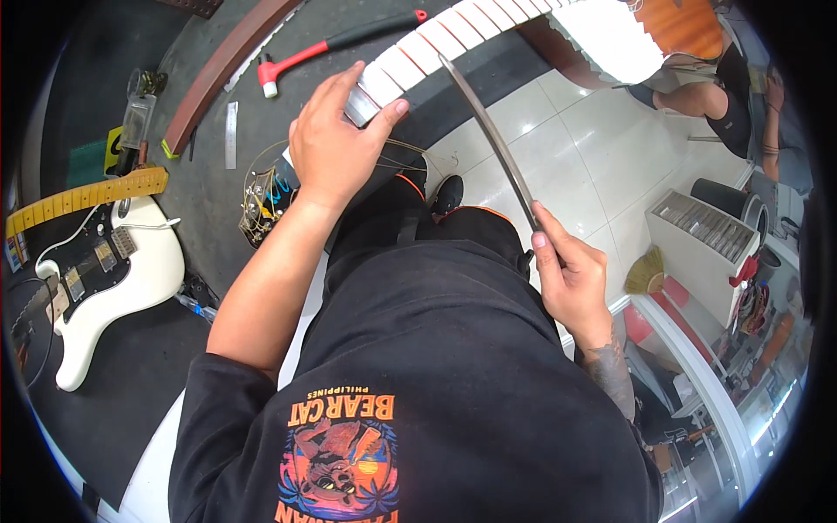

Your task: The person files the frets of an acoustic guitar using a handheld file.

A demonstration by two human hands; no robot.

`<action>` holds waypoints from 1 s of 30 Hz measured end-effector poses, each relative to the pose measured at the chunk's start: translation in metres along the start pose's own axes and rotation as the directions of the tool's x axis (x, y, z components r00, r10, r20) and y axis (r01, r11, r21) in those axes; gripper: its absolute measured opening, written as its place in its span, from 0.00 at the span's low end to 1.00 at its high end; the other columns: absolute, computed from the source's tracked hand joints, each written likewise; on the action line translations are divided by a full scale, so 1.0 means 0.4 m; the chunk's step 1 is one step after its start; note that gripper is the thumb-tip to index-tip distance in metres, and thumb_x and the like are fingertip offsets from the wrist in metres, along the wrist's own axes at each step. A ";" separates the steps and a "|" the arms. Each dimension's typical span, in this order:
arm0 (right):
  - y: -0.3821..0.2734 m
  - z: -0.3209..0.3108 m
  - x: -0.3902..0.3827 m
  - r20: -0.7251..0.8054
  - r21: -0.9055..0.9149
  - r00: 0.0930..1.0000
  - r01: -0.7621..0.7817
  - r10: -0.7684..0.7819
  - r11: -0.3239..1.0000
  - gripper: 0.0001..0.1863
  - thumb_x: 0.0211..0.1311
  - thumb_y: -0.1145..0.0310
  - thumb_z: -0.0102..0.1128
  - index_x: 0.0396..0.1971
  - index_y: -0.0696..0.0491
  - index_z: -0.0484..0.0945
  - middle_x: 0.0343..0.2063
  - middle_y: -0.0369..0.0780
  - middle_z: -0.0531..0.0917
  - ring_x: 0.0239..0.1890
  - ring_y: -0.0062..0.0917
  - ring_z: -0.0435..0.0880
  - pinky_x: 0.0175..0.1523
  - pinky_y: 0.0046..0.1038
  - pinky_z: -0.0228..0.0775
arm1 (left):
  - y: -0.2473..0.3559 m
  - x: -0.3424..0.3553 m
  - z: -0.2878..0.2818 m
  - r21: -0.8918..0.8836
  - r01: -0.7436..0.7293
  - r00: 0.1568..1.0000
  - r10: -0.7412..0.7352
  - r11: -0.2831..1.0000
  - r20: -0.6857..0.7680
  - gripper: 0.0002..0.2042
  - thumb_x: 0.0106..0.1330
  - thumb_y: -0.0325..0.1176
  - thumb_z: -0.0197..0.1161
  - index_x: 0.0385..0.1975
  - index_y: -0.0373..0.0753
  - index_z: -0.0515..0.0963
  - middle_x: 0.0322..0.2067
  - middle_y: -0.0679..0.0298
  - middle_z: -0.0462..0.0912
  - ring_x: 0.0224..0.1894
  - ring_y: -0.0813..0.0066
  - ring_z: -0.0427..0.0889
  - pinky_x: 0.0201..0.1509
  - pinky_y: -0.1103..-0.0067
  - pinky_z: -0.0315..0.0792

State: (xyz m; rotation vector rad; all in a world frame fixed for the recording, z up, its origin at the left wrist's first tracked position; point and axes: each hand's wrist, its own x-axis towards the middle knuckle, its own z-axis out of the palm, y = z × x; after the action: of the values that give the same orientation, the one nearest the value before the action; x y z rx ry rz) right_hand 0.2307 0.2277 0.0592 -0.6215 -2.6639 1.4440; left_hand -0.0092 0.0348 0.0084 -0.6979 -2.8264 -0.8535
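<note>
My left hand (336, 139) grips the near end of a long pale fretboard-like neck (453, 30) with dark fret lines, which lies along the edge of the dark workbench (209, 200). In my right hand (571, 279) is the lower end of a long thin metal straightedge (493, 135); its blade slants up and left until its tip touches the neck. Below my left hand a pickguard with loose wires and electronics (261, 205) rests on the bench.
A white electric guitar (105, 270) with a yellow neck lies at the left. A red-handled hammer (314, 52), a steel ruler (230, 135) and a curved wooden strip (222, 70) sit on the bench. Another person (724, 96) sits at the upper right beside a white box (702, 240) and a small broom (647, 272).
</note>
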 end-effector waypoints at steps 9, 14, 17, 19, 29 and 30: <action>-0.032 0.021 0.015 -0.058 -0.041 0.998 -0.010 0.007 0.999 0.20 0.69 0.75 0.65 0.59 0.54 0.82 0.18 0.41 0.81 0.20 0.20 0.79 0.31 0.22 0.72 | 0.007 0.003 -0.006 -0.004 -0.005 0.999 0.005 1.000 0.048 0.30 0.57 0.53 0.75 0.56 0.41 0.81 0.52 0.61 0.84 0.53 0.59 0.84 0.54 0.64 0.74; -0.025 0.043 0.017 -0.062 -0.003 0.997 -0.046 0.046 0.999 0.20 0.68 0.75 0.66 0.59 0.54 0.82 0.18 0.41 0.81 0.19 0.20 0.78 0.31 0.21 0.71 | 0.007 0.007 0.000 0.012 -0.008 0.999 0.008 1.000 0.045 0.30 0.57 0.52 0.75 0.56 0.41 0.81 0.52 0.62 0.84 0.52 0.59 0.84 0.53 0.64 0.74; -0.002 0.022 0.024 -0.023 -0.009 0.999 -0.031 0.030 0.999 0.20 0.67 0.75 0.66 0.59 0.54 0.82 0.18 0.41 0.81 0.20 0.19 0.78 0.32 0.20 0.71 | 0.008 -0.003 0.003 0.013 0.013 0.999 -0.013 1.000 0.030 0.29 0.57 0.52 0.75 0.55 0.41 0.81 0.51 0.61 0.84 0.52 0.59 0.84 0.52 0.64 0.75; 0.022 0.008 0.036 -0.038 -0.035 0.998 0.044 -0.046 0.998 0.21 0.67 0.75 0.66 0.59 0.54 0.82 0.19 0.41 0.81 0.20 0.19 0.79 0.32 0.20 0.72 | 0.006 0.003 0.002 0.011 -0.030 1.000 0.030 0.999 -0.005 0.29 0.56 0.52 0.76 0.54 0.41 0.82 0.50 0.60 0.85 0.51 0.58 0.85 0.52 0.64 0.75; 0.147 -0.098 0.000 0.092 0.056 0.994 0.055 -0.060 0.997 0.20 0.67 0.77 0.65 0.59 0.59 0.81 0.34 0.48 0.89 0.29 0.20 0.86 0.40 0.21 0.76 | 0.005 -0.007 0.011 0.033 0.008 1.000 -0.008 0.999 -0.016 0.32 0.58 0.57 0.75 0.57 0.43 0.82 0.52 0.57 0.86 0.55 0.61 0.84 0.60 0.71 0.75; 0.160 -0.106 -0.002 0.101 0.062 0.991 0.077 -0.083 0.995 0.20 0.67 0.77 0.64 0.59 0.59 0.81 0.34 0.48 0.89 0.29 0.20 0.86 0.40 0.21 0.76 | 0.005 -0.006 0.011 0.067 0.018 1.000 -0.018 0.998 -0.008 0.32 0.57 0.58 0.75 0.58 0.43 0.82 0.51 0.57 0.87 0.54 0.61 0.85 0.60 0.71 0.75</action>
State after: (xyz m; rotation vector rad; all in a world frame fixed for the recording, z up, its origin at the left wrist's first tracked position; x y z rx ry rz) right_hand 0.2618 0.2920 0.0311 -0.4423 -2.6772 1.5663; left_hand -0.0061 0.0377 0.0052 -0.6595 -2.8440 -0.7589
